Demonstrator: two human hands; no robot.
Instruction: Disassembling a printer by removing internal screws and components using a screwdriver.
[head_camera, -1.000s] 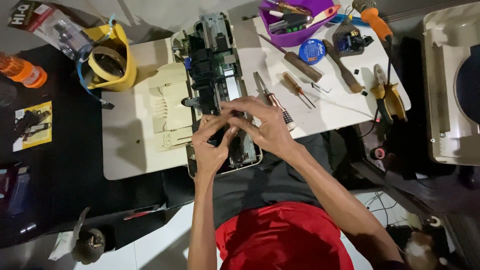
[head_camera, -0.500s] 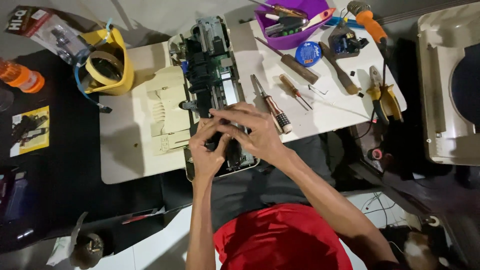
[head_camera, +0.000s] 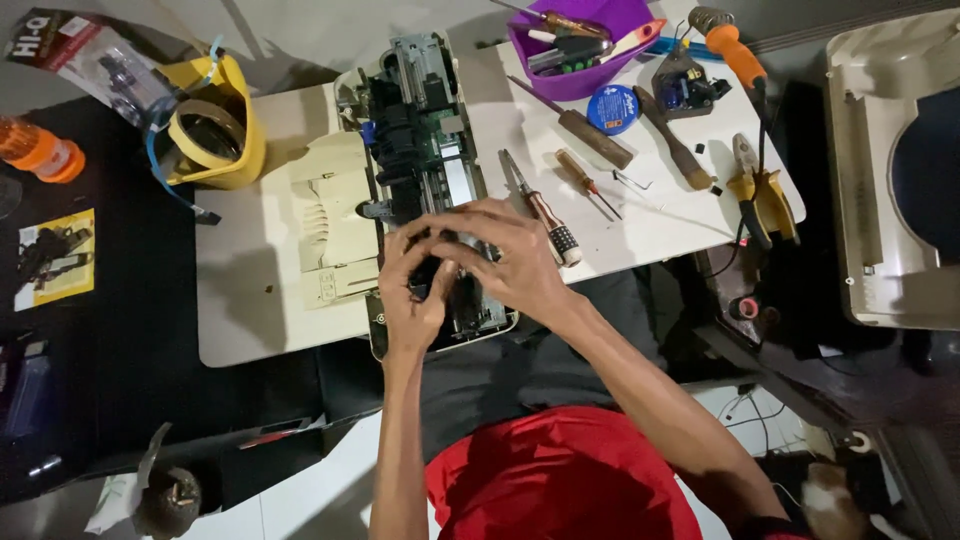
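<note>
Both hands were buried in the near end of the stripped-down printer mechanism (head_camera: 430, 190), which sat lengthwise across the white worktop (head_camera: 250, 320) with its cream cover panel (head_camera: 330, 230) lying just beside it on the left. Left hand (head_camera: 412, 290) was curled and pinching a dark part inside the frame. Right hand (head_camera: 505, 262) was cupped over the top, fingers bent down onto the same spot, though I couldn't tell what exactly it had hold of. Looked to me like the fiddly bit of working a small internal piece loose or into place. I'd guess the next move needed steady, gentle fingertip pressure, and maybe the screwdriver (head_camera: 540, 208) lying right next to the right hand.
</note>
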